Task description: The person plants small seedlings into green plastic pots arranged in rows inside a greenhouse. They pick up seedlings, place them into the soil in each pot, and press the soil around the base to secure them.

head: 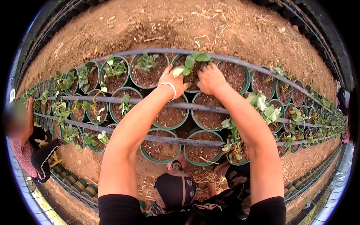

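Observation:
Both my hands are at a green plastic pot (180, 58) of dark soil in the far row. A young strawberry plant (190, 62) with bright green leaves stands in it, between my hands. My left hand (172, 81), with a pale band at the wrist, lies at the pot's left side, thumb spread towards the soil. On the right side, my right hand (209, 78) has its fingers bent into the soil, and some fingertips are hidden. Soil-filled pots flank this one: the left pot (149, 76) bears a small plant; the right pot (232, 74) shows only soil.
Dark drip pipes (205, 107) run across the rows of pots. Wilted strawberry plants (264, 108) lie over pots at the right. Another person (22, 149) is at the far left. Bare ground (180, 25) with straw lies beyond the rows. Several stacked pots (78, 184) stand behind.

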The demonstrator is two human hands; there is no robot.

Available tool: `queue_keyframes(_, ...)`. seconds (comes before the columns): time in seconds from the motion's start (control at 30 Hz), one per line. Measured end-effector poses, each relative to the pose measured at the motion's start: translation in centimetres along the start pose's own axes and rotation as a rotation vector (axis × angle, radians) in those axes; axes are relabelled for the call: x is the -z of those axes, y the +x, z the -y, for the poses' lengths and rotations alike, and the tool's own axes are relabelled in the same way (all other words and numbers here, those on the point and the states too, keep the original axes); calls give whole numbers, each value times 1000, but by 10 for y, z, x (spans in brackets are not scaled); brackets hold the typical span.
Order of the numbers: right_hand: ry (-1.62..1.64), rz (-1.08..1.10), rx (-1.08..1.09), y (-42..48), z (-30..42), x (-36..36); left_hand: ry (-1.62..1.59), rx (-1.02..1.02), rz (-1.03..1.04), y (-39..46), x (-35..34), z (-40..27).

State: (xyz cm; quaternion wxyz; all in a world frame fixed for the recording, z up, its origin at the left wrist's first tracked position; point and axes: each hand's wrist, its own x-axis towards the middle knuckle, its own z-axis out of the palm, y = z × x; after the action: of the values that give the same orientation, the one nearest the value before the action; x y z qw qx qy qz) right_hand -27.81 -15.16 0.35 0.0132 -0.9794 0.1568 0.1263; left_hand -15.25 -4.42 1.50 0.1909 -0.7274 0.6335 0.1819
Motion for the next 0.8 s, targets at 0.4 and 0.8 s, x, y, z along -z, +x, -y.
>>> queue_keyframes(0.4,138,-153,-42,-16,-2,-28,176,-60,-162,52,-31,18)
queue_keyframes(0.8,-23,-130,12,4,-21,-16,30,-69,-365,9,-26,12)
